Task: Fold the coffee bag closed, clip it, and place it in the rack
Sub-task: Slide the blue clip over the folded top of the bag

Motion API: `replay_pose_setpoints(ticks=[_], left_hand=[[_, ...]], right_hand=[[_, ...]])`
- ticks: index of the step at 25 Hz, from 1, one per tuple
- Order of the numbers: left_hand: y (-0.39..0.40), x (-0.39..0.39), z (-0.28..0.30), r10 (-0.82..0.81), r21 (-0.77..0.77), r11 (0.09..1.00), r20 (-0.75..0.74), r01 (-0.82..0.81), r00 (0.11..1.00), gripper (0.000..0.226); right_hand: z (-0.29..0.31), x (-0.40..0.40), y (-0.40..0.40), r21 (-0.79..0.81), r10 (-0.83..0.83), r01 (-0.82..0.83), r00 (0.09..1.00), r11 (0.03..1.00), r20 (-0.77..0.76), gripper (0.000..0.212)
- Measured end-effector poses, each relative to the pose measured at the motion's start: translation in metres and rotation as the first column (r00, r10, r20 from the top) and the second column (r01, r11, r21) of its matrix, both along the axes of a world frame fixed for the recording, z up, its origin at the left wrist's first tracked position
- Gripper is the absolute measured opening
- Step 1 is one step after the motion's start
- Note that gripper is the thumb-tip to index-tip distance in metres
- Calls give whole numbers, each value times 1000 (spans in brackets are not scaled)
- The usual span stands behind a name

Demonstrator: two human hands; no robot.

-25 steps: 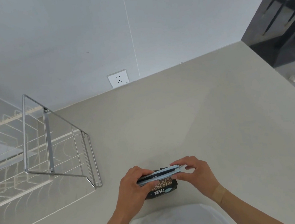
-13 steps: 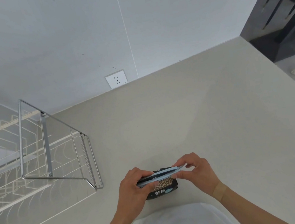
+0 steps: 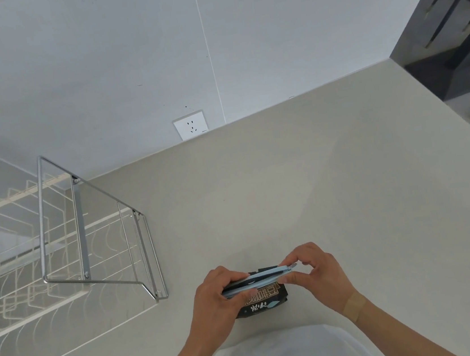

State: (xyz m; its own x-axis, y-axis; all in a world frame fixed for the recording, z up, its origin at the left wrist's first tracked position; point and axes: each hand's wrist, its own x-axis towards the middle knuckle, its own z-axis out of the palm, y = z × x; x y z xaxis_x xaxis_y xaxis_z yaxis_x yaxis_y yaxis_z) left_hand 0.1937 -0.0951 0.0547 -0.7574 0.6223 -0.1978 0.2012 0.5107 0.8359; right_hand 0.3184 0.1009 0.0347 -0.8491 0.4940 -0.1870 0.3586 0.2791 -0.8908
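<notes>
A small black coffee bag (image 3: 265,300) with pale lettering stands on the counter close to my body. A long light-blue clip (image 3: 258,280) lies across its folded top. My left hand (image 3: 216,301) grips the clip's left end together with the bag. My right hand (image 3: 318,274) pinches the clip's right end between thumb and fingers. The metal wire rack (image 3: 92,233) stands at the left, an arm's reach from the bag.
A white wire dish rack (image 3: 9,282) sits behind and below the metal rack at far left. A wall socket (image 3: 190,125) is on the white wall. The counter (image 3: 333,195) ends at the right, with dark furniture (image 3: 451,18) beyond.
Both hands have kept their hold on the clip and bag; the right fingers have shifted slightly at the clip's end. The view has tilted a little.
</notes>
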Motion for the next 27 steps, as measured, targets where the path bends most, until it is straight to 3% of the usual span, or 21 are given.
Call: replay_pose_setpoints(ticks=[7, 15, 23, 27], left_hand=[[-3, -3, 4, -34, -20, 999, -22, 33, 999, 34], [-1, -1, 4, -38, -22, 999, -32, 37, 999, 33], [-2, 0, 4, -41, -11, 999, -6, 41, 999, 35], [-4, 2, 5, -46, -32, 998, 9, 47, 999, 35]], right_hand=[[7, 1, 1, 16, 61, -61, 998, 998, 14, 39], [5, 1, 1, 74, 71, -68, 996, 995, -46, 20], [3, -1, 2, 14, 82, -81, 996, 997, -36, 27], [0, -2, 1, -16, 112, -113, 993, 994, -22, 19]])
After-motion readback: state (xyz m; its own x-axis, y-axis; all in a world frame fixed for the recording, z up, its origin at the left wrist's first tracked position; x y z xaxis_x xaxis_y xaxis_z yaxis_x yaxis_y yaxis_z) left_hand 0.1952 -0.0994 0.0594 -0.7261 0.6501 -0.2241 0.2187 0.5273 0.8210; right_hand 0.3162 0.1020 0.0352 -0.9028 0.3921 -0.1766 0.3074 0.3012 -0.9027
